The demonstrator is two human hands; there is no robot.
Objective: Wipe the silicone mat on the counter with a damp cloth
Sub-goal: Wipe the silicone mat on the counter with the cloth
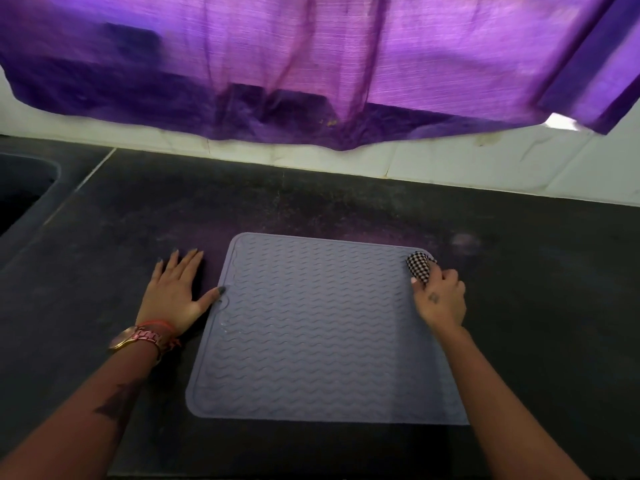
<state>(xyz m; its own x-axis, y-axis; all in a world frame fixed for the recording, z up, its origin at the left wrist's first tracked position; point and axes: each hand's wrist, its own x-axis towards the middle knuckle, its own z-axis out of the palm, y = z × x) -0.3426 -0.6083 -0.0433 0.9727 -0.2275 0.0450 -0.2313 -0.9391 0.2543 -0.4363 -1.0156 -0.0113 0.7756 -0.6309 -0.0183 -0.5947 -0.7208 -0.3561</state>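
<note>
A grey-blue silicone mat with a wavy ribbed pattern lies flat on the dark counter. My right hand grips a bunched black-and-white checked cloth and holds it against the mat's far right corner. My left hand lies flat on the counter just left of the mat, fingers spread, with the thumb tip touching the mat's left edge. A watch and red thread bands sit on my left wrist.
A dark sink basin is set into the counter at the far left. A purple curtain hangs over the white tiled wall behind the counter. Bare counter lies on all sides of the mat.
</note>
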